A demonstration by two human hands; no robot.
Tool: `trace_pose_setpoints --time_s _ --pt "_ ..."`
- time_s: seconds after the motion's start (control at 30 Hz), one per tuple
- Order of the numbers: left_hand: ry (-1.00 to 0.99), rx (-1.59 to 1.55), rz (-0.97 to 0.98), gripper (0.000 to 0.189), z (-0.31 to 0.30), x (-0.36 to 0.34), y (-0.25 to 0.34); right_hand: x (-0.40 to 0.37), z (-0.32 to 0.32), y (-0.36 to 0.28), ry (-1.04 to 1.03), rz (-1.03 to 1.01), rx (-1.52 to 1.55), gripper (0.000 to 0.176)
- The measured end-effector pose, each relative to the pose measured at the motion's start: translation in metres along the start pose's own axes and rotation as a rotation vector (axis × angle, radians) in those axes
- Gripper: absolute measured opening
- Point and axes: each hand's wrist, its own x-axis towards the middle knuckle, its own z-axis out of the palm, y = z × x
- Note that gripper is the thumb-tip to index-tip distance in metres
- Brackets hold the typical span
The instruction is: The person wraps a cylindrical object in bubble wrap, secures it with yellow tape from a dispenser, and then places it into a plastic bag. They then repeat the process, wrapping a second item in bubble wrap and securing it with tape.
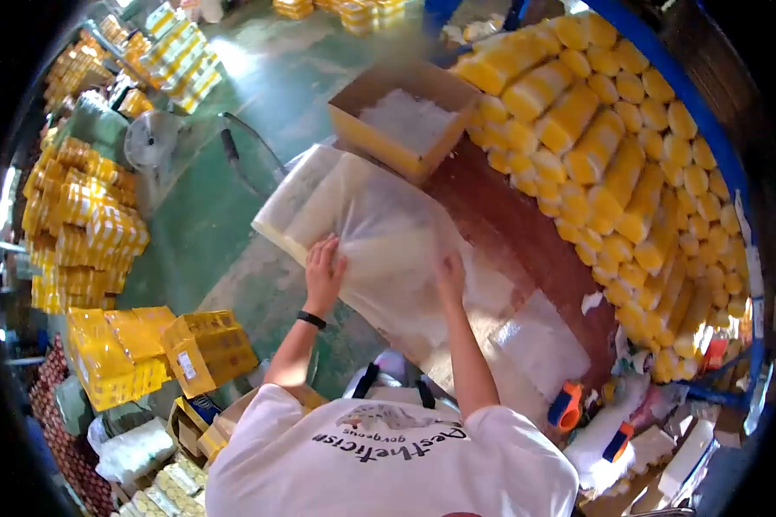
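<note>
The left hand (323,271) and the right hand (450,271) both lie open and flat on the stack of clear plastic bags (362,215) on the desk (500,224), gripping nothing. It seems best to press one palm down and slide only the top bag slowly.

Left hand (323,274), right hand (450,276): two. Open box (379,142): one. Fan (151,138): one. Orange-blue tools (566,405): two.

You have stacked yellow packs (612,164) at two o'clock, an open cardboard box (379,142) holding white material (409,116) at twelve, a fan (151,138) on the green floor (198,224) at ten, yellow cartons (203,349) at eight, and an orange-handled tool (566,405) at four.
</note>
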Motion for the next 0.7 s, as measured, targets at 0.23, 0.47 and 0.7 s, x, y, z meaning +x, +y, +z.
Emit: trace_pose_setpoints --time_s 0.23,0.47,0.7 --pt "0.049 -0.004 0.072 0.037 0.021 0.001 0.030 -0.082 -0.056 -0.027 -0.199 -0.424 -0.463 0.062" --pt "0.129 0.094 0.065 0.043 0.040 -0.012 0.055 -0.066 -0.018 0.003 -0.593 -0.120 -0.504 0.079" --pt "-0.363 -0.001 0.759 0.045 0.053 -0.085 0.126 -0.040 -0.100 -0.109 -0.573 -0.531 -1.167 0.077"
